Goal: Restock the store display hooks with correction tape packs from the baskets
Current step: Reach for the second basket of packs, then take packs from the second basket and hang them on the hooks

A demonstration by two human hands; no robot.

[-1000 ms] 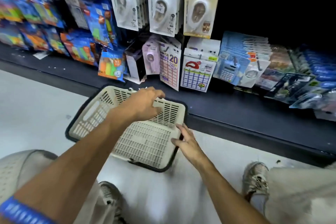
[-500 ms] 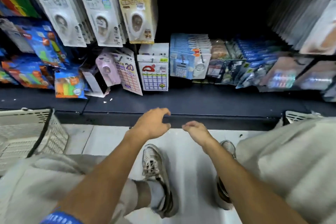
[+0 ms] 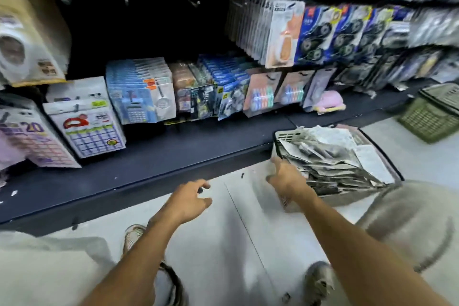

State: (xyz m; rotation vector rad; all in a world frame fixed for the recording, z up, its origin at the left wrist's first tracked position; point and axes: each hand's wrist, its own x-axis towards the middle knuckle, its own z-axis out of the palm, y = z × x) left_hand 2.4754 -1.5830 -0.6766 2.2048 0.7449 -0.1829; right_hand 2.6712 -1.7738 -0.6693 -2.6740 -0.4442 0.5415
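A pale plastic basket [image 3: 280, 137] stands on the floor at the right, against the dark shelf edge. It is heaped with grey-and-white packs [image 3: 330, 156]. My right hand [image 3: 285, 180] reaches to the basket's near left corner with fingers spread and holds nothing. My left hand [image 3: 190, 197] hovers over the floor in the middle, fingers loosely curled and empty. Above the basket, rows of correction tape packs [image 3: 320, 35] hang on display hooks. Bare hooks [image 3: 193, 3] show on the dark back panel at upper middle.
A dark shelf ledge [image 3: 154, 164] runs across the view with calculator and stationery packs [image 3: 139, 92] standing on it. A green basket [image 3: 429, 117] sits on the floor at far right. My knees and shoes [image 3: 319, 283] are over the white floor.
The view has swung right from the empty basket on the left to the full basket on the right. My right hand has gone from mid-air to that basket's corner. Both hands remain empty.
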